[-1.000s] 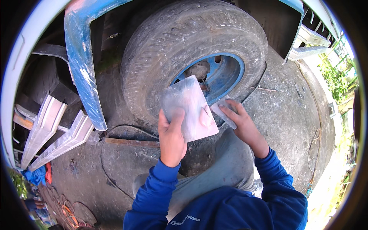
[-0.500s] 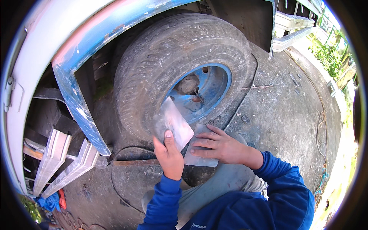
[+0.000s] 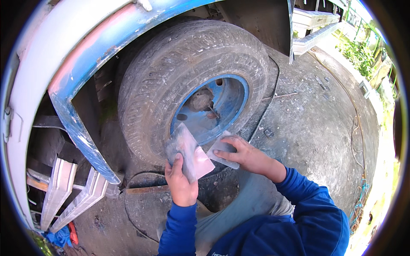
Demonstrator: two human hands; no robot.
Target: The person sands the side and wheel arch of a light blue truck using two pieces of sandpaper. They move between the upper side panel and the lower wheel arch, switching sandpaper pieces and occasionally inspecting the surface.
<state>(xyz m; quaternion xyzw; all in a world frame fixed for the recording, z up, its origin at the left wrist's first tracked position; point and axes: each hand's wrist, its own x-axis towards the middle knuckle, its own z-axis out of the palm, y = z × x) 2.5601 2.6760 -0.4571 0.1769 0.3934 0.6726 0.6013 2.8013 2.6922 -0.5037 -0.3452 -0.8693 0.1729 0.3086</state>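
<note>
My left hand (image 3: 182,183) is closed on a thin grey-smeared flat plate (image 3: 183,147), thumb on its upper face. A smooth pink layer of putty (image 3: 202,163) covers its right part. My right hand (image 3: 250,155) grips a translucent flat spreader (image 3: 222,150), with the fingers over its top and the thumb along its lower side. The spreader is just right of the plate, a small gap between them. Both are held in front of a large worn tire (image 3: 149,89) on a blue wheel rim (image 3: 239,113).
A blue, scraped wheel-arch edge (image 3: 81,128) of a white vehicle body curves over the tire. Pale metal step pieces (image 3: 60,187) stand at the lower left. A dark cable (image 3: 273,98) runs over the concrete floor (image 3: 316,123), and a brown hose (image 3: 346,94) lies farther right.
The spreader has tilted and moved up and slightly right with my right hand. The left plate has turned and dropped slightly, showing a squarer pink area. The view has shifted a little.
</note>
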